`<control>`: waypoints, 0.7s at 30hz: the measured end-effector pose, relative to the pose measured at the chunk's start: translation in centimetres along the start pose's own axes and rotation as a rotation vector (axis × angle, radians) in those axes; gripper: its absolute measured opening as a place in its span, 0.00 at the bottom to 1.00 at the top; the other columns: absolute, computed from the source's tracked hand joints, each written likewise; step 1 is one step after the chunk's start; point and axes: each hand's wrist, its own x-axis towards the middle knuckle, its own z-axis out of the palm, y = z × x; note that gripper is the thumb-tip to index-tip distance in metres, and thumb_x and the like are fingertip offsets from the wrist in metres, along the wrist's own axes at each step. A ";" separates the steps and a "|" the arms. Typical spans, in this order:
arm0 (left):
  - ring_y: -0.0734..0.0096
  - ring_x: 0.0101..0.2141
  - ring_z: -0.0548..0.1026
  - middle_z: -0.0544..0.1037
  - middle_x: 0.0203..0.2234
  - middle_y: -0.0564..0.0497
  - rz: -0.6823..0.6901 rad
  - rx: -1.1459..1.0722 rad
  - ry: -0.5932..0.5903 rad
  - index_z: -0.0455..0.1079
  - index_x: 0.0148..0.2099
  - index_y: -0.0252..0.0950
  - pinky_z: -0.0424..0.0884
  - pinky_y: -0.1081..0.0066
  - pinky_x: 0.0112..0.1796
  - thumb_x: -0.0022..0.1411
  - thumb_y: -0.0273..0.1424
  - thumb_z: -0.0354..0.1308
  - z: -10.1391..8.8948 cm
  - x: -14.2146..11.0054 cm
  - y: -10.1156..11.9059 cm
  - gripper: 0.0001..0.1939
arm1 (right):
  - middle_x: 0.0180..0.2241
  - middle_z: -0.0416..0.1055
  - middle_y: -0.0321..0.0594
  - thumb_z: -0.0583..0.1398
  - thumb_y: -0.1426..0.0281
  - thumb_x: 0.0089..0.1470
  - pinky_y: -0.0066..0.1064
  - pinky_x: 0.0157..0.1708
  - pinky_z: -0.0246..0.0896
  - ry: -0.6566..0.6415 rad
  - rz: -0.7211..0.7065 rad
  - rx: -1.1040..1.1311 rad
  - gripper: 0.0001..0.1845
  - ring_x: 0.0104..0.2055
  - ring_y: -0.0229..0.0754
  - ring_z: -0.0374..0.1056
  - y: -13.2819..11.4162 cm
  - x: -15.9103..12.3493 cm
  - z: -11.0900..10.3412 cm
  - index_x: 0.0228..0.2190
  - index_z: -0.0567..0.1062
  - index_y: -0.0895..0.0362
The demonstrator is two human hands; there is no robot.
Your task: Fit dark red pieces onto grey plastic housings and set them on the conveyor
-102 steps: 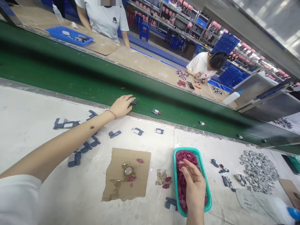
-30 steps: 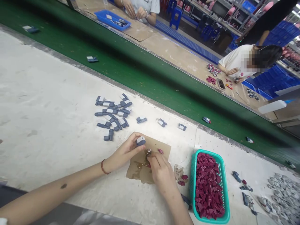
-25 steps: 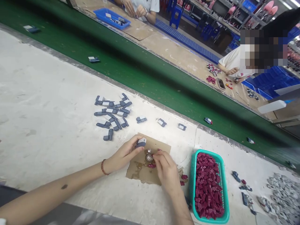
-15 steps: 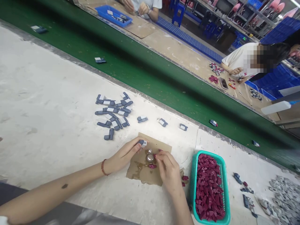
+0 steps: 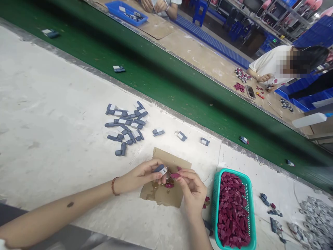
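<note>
My left hand (image 5: 142,174) pinches a small grey and white part (image 5: 160,169) above a stained piece of cardboard (image 5: 166,192). My right hand (image 5: 191,187) is closed on a small magenta piece (image 5: 174,175), held right beside the grey part. Both hands meet over the cardboard, where a glue puddle and another magenta piece (image 5: 169,185) lie. A teal basket (image 5: 214,194) full of magenta pieces stands just right of my right hand. A heap of grey parts (image 5: 126,126) lies on the white table beyond my left hand.
A green conveyor belt (image 5: 161,76) runs across behind the table, carrying a few assembled parts (image 5: 119,68). Loose grey parts (image 5: 181,136) lie near its edge. More grey pieces (image 5: 316,217) are heaped at the right. Two other people work at the far bench by a blue tray (image 5: 125,14).
My right hand has lifted off the cardboard with a magenta piece and come up to the grey part in my left hand. The parts on the belt have drifted right.
</note>
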 end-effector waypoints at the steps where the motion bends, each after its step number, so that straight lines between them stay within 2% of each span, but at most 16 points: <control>1: 0.69 0.28 0.72 0.75 0.28 0.50 -0.032 -0.038 -0.019 0.69 0.37 0.37 0.68 0.69 0.31 0.59 0.47 0.59 0.0 0.1 0.0 0.17 | 0.33 0.78 0.41 0.66 0.73 0.51 0.31 0.33 0.72 -0.012 -0.009 0.000 0.05 0.37 0.42 0.74 -0.1 0.0 0.0 0.31 0.81 0.52; 5: 0.76 0.18 0.65 0.68 0.18 0.56 -0.213 -0.262 -0.046 0.70 0.36 0.36 0.61 0.73 0.21 0.53 0.52 0.62 0.0 0.1 0.3 0.23 | 0.32 0.78 0.40 0.65 0.75 0.52 0.35 0.39 0.72 -0.070 -0.049 -0.043 0.07 0.37 0.43 0.74 -0.4 0.0 0.1 0.30 0.82 0.51; 8: 0.81 0.14 0.57 0.62 0.14 0.61 -0.295 -0.368 -0.023 0.68 0.36 0.37 0.54 0.76 0.17 0.51 0.50 0.65 0.2 -0.1 0.5 0.23 | 0.32 0.79 0.40 0.64 0.74 0.53 0.39 0.43 0.71 -0.112 -0.069 -0.070 0.07 0.36 0.43 0.74 -0.6 -0.1 0.2 0.30 0.82 0.51; 13: 0.82 0.12 0.56 0.59 0.14 0.63 -0.320 -0.398 -0.018 0.61 0.33 0.38 0.51 0.79 0.14 0.50 0.50 0.66 0.5 -0.1 0.7 0.23 | 0.33 0.79 0.40 0.62 0.74 0.56 0.37 0.42 0.71 -0.179 -0.147 -0.115 0.08 0.36 0.42 0.75 -1.1 -0.3 0.7 0.31 0.81 0.51; 21: 0.85 0.12 0.58 0.63 0.19 0.62 -0.317 -0.330 -0.021 0.59 0.33 0.37 0.52 0.79 0.14 0.49 0.53 0.65 0.7 -0.3 1.0 0.27 | 0.34 0.79 0.40 0.60 0.74 0.57 0.32 0.39 0.73 -0.231 -0.224 -0.185 0.10 0.37 0.41 0.75 -1.6 -0.4 1.1 0.33 0.81 0.51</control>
